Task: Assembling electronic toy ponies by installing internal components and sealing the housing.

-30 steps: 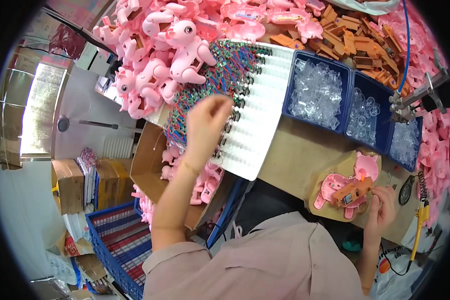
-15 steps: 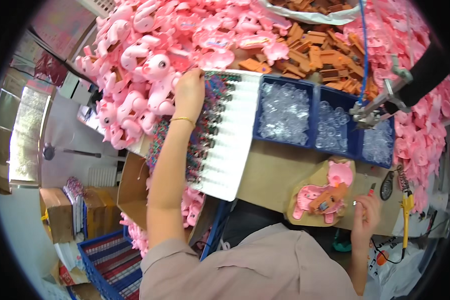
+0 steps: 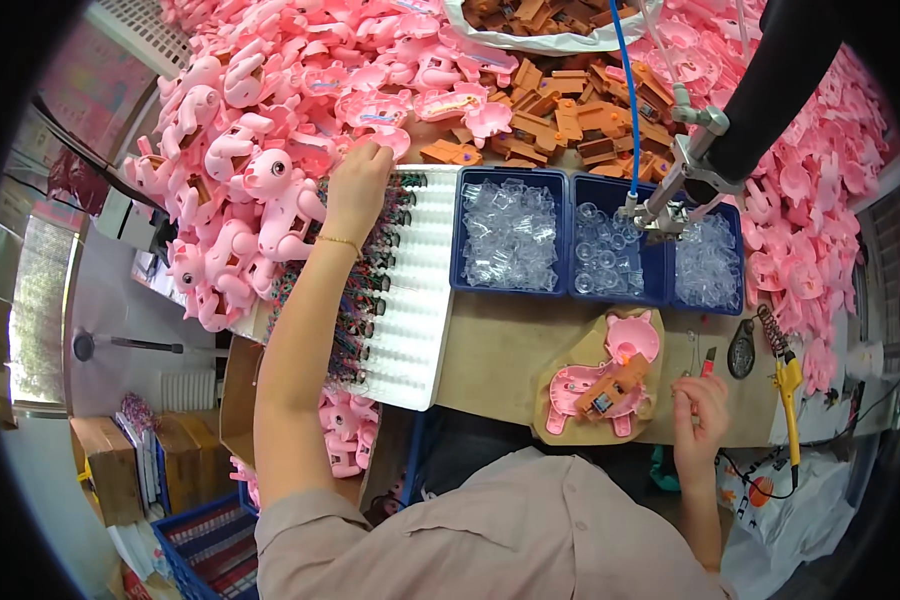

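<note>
My left hand [image 3: 358, 192] reaches over the far end of a white foam tray [image 3: 420, 300], beside the pink pile. Its fingers are bent together; whatever they grip, if anything, is hidden. Coloured wires with small parts [image 3: 355, 310] lie along the tray's left side. My right hand [image 3: 700, 420] is closed near the bench's front edge, next to a red-handled tool [image 3: 708, 362]; its contents cannot be made out. Between my arms a pink animal-shaped half shell [image 3: 630, 340] lies in a tan holder [image 3: 550, 425]. An orange-brown plastic block [image 3: 613, 388] sits across the shell.
Blue bins [image 3: 510, 290] hold clear plastic pieces. A metal fixture on a black arm [image 3: 785, 90] hangs over them. Pink toy bodies [image 3: 280, 190] and orange-brown blocks [image 3: 570, 120] are heaped behind. A yellow-handled tool [image 3: 788, 385] with a coiled cord hangs at right.
The whole view has shifted, with the bench sliding left in it. My left hand has moved slightly away, past the tray's far edge. My right hand stays near the red-handled tool.
</note>
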Demonstrator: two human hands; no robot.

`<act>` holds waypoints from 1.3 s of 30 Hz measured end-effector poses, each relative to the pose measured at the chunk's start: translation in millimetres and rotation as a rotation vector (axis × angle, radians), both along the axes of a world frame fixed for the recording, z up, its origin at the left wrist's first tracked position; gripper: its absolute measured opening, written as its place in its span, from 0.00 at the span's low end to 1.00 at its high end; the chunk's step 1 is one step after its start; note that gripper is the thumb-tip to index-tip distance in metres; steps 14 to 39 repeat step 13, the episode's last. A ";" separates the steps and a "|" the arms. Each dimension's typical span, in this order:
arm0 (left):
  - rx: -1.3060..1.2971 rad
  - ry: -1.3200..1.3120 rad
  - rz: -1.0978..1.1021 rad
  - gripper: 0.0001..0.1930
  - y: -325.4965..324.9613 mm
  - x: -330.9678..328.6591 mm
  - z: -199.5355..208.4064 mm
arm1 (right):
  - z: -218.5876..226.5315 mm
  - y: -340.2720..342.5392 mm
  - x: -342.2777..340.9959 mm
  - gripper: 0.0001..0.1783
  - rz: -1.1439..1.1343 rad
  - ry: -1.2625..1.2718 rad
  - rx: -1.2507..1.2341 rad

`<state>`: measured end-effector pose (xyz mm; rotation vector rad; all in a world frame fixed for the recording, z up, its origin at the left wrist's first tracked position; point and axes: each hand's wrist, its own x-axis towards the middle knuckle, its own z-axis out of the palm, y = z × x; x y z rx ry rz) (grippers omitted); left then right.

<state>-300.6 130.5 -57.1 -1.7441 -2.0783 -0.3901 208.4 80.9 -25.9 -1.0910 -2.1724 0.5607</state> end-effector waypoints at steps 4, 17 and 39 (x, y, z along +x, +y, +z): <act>0.286 -1.262 0.072 0.05 -6.6 -15.2 -4.9 | 9.5 2.3 -17.2 0.03 0.082 0.037 0.047; 0.409 -2.163 -0.192 0.17 -102.6 114.3 81.4 | 22.9 -19.3 -39.7 0.04 0.286 0.218 -0.313; 0.409 -2.163 -0.192 0.17 -102.6 114.3 81.4 | 22.9 -19.3 -39.7 0.04 0.286 0.218 -0.313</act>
